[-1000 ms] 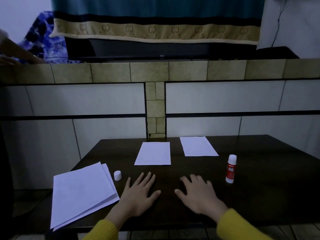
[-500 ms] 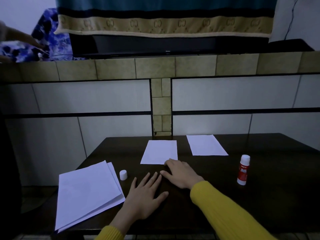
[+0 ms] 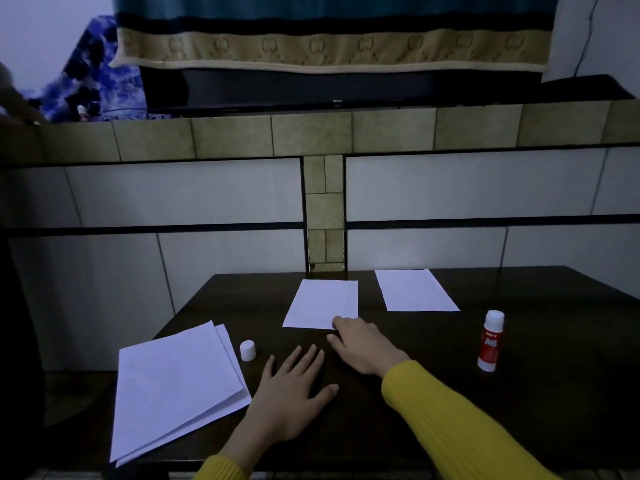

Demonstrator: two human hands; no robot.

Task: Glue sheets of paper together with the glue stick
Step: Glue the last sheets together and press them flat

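Two hands: right grip (image 3: pixel 360 344) fingertips touch white paper sheet (image 3: pixel 323 303) near corner; left grip (image 3: pixel 294 393) spread flat on dark worktop (image 3: pixel 554 393).

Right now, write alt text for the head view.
The right hand touches the near edge of the middle sheet on a dark table; the left hand lies flat. The glue stick stands uncapped at right.

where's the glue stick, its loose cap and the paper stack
glue stick (image 3: pixel 490 344), head view, on the red label of its upright body
cap (image 3: pixel 248 350), head view, on the side of the small white cap
paper stack (image 3: pixel 173 382), head view, on the middle of the top sheet
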